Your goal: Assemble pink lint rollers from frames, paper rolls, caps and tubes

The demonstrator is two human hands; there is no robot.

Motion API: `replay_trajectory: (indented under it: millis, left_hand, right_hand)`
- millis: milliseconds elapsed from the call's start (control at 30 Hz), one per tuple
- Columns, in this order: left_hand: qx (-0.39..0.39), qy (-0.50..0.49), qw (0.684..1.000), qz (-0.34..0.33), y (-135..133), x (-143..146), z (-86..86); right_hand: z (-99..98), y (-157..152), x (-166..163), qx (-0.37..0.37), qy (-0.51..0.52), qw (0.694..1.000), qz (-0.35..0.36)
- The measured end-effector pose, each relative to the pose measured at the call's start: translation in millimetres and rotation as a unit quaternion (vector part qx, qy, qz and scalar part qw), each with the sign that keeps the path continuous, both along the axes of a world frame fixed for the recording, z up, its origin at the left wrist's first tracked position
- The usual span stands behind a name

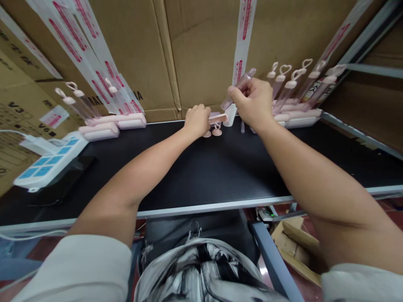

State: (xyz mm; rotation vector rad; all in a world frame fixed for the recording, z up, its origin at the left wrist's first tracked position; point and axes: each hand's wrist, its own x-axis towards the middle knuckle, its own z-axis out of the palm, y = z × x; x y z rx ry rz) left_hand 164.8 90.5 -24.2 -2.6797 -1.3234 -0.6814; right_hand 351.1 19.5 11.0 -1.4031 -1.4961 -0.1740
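Note:
My left hand is closed at the back of the black table, gripping a pink plastic piece that juts out to its right. Just below lie small pink loop-topped caps, partly hidden by the hand. Between thumb and fingers, my right hand pinches a clear pinkish tube, tilted and raised above the table. A white cylinder-like part stands under that tube. Small clear pieces lie by my right wrist.
Pink-white holders with upright capped tubes stand at the left and right. A power strip lies at the table's left end. Cardboard boxes wall the back; a metal shelf frame borders the right. An open carton sits below.

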Motion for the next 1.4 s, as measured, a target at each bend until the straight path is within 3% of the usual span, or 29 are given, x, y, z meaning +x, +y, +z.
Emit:
replay_trajectory:
  millis: [133,333,467,633,867,1067,1400]
  left_hand:
    - [0.024,0.046,0.999,-0.003,1.5,0.6,-6.0]
    - [-0.014,0.039,0.999,0.002,1.1,-0.5,-12.0]
    - [-0.047,0.008,0.999,-0.013,3.6,-6.8,-6.7]
    - [-0.028,-0.022,0.997,-0.064,6.8,-22.9,6.8]
    - [-0.018,-0.027,0.999,-0.028,-1.5,-65.4,7.1]
    - [-0.010,-0.043,0.999,0.005,-4.2,-102.3,4.0]
    - [-0.008,-0.118,0.992,0.032,-3.2,-118.0,-4.8]
  right_hand:
    - [-2.3,1.3,-1.2,-0.037,-0.029,0.999,0.023]
    - [-9.8,7.4,-2.2,-0.064,-0.058,0.995,0.051]
    - [-13.9,8.0,-7.5,-0.089,-0.076,0.992,0.043]
    - [-26.9,8.7,-17.7,-0.081,-0.071,0.993,0.057]
    - [-42.5,11.5,-32.6,-0.109,-0.095,0.984,0.106]
    - [-43.1,11.1,-38.3,-0.139,-0.093,0.982,0.093]
    - [-47.3,9.5,-38.9,-0.144,-0.097,0.980,0.093]
